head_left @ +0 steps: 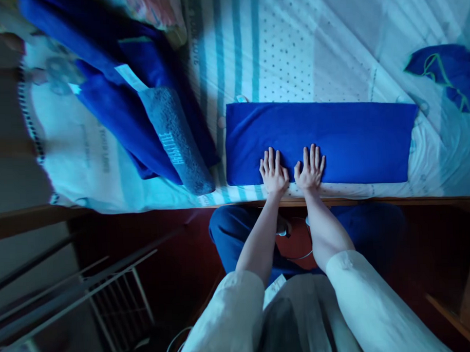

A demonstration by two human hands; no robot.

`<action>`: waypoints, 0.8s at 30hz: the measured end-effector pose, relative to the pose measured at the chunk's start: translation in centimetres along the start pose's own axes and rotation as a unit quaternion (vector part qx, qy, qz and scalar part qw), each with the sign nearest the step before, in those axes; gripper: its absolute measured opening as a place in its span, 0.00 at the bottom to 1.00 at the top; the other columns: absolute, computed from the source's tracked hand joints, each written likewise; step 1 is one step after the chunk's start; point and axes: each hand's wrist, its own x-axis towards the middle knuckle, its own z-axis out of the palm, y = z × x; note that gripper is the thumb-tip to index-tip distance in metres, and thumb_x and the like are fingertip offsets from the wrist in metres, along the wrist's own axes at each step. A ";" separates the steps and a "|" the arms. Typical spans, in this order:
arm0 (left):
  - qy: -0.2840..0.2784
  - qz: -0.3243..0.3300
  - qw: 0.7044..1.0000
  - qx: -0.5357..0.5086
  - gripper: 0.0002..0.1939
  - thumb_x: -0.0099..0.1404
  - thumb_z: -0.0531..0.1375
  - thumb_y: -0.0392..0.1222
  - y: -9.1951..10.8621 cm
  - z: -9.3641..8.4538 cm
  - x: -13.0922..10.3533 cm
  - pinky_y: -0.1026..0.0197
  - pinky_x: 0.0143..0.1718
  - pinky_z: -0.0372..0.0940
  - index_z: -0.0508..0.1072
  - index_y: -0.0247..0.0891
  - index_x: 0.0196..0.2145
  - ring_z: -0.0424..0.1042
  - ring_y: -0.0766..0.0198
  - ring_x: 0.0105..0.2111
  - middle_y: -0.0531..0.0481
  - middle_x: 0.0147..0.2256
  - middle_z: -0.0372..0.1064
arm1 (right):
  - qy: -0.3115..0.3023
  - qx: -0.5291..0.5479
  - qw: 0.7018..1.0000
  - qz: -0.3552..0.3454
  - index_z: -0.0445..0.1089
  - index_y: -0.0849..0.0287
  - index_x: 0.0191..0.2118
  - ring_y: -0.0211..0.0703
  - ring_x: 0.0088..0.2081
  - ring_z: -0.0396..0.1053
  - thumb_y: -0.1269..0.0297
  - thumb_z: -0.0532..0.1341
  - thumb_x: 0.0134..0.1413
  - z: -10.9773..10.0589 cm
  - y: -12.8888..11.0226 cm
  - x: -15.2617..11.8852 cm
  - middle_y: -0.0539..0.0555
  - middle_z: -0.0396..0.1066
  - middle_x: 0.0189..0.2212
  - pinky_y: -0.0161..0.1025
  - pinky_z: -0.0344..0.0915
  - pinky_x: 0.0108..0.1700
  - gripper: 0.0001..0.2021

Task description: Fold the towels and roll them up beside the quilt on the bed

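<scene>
A blue towel (357,141), folded into a long flat rectangle, lies along the near edge of the bed. My left hand (274,172) rests flat on its front part, fingers spread and pointing away from me. Beside it, a short gap to the right, my right hand (310,168) presses on the same cloth with its fingers apart. Neither hand grips anything. A small pale tag shows at the towel's far left edge.
Left of the towel, a rolled grey-blue towel (176,142) with lettering lies on more blue cloths (113,118). A crumpled blue cloth with green edging (447,71) is at the right. The patterned bed sheet (284,51) lies underneath. A white metal rack (119,288) stands lower left.
</scene>
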 end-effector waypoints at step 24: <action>-0.081 0.139 0.987 0.021 0.30 0.75 0.42 0.41 -8.8 -6.7 5.8 0.43 0.75 0.43 0.61 0.33 0.70 0.47 0.57 0.74 0.38 0.70 0.57 | 0.000 0.016 1.000 0.013 0.53 0.58 0.75 0.55 0.77 0.38 0.61 0.49 0.68 0.4 0.1 -0.1 0.58 0.46 0.76 0.66 0.38 0.75 0.32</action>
